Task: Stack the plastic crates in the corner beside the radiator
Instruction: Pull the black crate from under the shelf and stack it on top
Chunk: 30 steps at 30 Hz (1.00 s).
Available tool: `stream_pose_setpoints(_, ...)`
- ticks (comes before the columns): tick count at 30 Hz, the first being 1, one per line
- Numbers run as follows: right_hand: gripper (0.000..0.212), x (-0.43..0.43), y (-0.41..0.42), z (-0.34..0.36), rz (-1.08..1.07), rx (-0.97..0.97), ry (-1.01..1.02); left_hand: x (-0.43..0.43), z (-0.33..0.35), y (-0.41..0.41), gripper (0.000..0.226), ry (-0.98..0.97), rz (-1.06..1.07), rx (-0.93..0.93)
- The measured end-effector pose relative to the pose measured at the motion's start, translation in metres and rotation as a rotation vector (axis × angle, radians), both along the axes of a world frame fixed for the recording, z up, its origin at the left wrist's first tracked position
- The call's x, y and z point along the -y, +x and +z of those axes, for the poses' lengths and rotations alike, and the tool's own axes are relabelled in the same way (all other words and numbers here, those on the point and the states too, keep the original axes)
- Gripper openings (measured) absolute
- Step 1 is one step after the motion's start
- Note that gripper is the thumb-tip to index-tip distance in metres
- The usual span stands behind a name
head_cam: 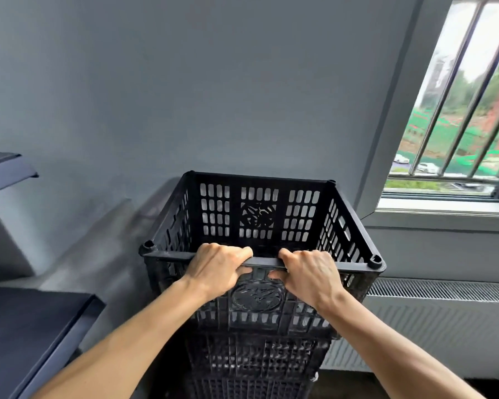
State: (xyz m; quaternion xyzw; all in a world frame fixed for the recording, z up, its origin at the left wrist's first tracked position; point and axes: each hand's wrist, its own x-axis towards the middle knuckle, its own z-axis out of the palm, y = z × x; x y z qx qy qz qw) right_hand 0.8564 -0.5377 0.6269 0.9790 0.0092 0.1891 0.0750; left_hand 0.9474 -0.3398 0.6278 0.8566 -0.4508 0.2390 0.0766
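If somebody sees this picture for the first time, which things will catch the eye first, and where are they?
First comes the black top crate in the middle, sitting on more crates in the stack below it. The left hand and the right hand both grip its near rim, close together. After that the eye goes to the bright barred window at upper right, with the white radiator under its sill, right of the crates.

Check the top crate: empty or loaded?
Empty: through the top crate only bare slotted walls show. Both hands, left hand and right hand, grip its near rim.
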Motion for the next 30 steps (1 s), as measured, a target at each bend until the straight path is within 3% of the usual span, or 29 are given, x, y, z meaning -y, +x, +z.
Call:
stream_pose_setpoints(15,0.052,0.016,0.058,-0.032,-0.097,-0.104,-0.056,0.02,-0.04,0.062,0.026,0.023,-0.006,-0.166)
stream_pose_setpoints(26,0.049,0.022,0.061,-0.032,-0.031,-0.08,-0.05,0.023,-0.036,0.059,0.029,0.019,0.019,-0.18)
stream_pose_setpoints(30,0.053,0.025,0.057,-0.032,0.007,-0.034,-0.072,0.015,-0.026,0.06,0.032,0.084,0.031,-0.297)
